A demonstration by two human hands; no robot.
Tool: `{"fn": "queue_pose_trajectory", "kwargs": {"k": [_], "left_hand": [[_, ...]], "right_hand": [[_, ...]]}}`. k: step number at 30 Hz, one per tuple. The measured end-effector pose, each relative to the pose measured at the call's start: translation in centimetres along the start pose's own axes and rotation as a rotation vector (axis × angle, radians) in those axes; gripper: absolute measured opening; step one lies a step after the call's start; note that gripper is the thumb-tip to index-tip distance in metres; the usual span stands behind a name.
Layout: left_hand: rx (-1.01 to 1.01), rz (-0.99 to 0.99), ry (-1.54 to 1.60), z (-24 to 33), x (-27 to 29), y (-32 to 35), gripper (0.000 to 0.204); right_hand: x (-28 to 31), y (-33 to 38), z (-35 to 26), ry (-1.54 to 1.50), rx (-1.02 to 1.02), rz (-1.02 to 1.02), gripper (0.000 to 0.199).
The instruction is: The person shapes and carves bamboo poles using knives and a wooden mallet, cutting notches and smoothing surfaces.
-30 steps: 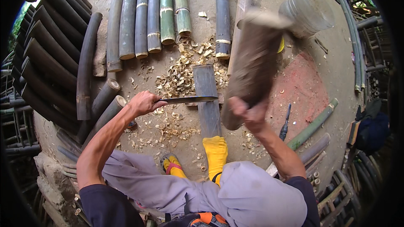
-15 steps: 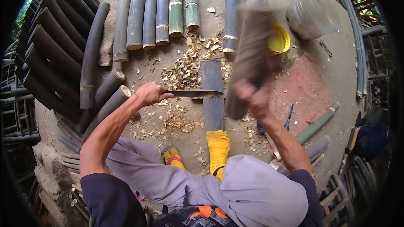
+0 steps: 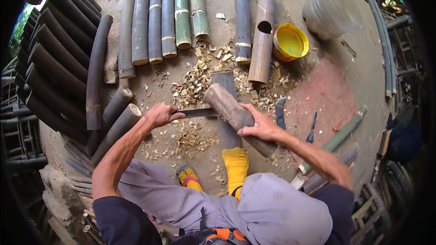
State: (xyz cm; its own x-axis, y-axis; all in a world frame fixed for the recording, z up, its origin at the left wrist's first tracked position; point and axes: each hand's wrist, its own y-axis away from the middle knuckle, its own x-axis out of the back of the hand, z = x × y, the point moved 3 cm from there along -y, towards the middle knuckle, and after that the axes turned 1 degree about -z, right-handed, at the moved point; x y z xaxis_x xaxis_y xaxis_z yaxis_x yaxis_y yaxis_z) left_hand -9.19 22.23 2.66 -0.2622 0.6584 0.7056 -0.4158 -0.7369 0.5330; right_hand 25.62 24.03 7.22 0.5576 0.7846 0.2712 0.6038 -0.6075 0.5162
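My left hand (image 3: 160, 114) is closed round the handle of a long dark knife (image 3: 197, 113). Its blade lies across a dark length of bamboo (image 3: 228, 132) on the ground, and my foot in a yellow sock (image 3: 235, 163) rests on the near end of that bamboo. In my right hand (image 3: 262, 125) is a thick brown wooden club (image 3: 228, 104), gripped round its middle and slanting over the bamboo. The club's far end covers the blade's tip, so I cannot tell whether the two touch. Pale shavings (image 3: 193, 79) lie around the bamboo.
Dark bamboo poles (image 3: 59, 59) are stacked at the left; several more (image 3: 156, 27) lie at the far side. A notched bamboo tube (image 3: 262, 47) lies beside a yellow bucket (image 3: 290, 43). A curved blade (image 3: 280, 111) and a chisel-like tool (image 3: 312, 127) lie right of my right hand.
The club has swung down and left from a blurred, raised position, and now crosses the knife blade and the bamboo. The notched tube and bucket are uncovered. My left hand has hardly moved.
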Motion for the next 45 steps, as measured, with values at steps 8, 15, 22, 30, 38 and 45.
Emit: {"fn": "queue_pose_trajectory", "kwargs": {"k": [8, 15, 22, 30, 38, 45], "left_hand": [[0.079, -0.107, 0.192, -1.8, -0.8, 0.1, 0.052], [0.371, -0.243, 0.520, -2.4, -3.6, 2.6, 0.027], [0.435, 0.181, 0.177, 0.3, -9.3, 6.2, 0.024], [-0.050, 0.422, -0.206, 3.0, -5.2, 8.1, 0.021], [-0.019, 0.379, -0.209, 2.1, -7.2, 8.0, 0.022], [-0.058, 0.408, -0.230, 1.9, -6.9, 7.8, 0.019]], "right_hand": [[-0.7, 1.6, -1.3, 0.049, 0.014, 0.065, 0.094], [-0.3, 6.3, -1.0, -1.179, -0.036, 0.113, 0.086], [-0.8, 6.7, 2.7, -0.655, -0.077, 0.574, 0.074], [-6.1, 10.2, 3.2, 0.019, -0.176, 0.572, 0.087], [-8.1, 9.9, 5.3, 0.071, -0.182, 0.550, 0.089], [-7.9, 10.0, 5.3, 0.096, -0.164, 0.519, 0.089]]}}
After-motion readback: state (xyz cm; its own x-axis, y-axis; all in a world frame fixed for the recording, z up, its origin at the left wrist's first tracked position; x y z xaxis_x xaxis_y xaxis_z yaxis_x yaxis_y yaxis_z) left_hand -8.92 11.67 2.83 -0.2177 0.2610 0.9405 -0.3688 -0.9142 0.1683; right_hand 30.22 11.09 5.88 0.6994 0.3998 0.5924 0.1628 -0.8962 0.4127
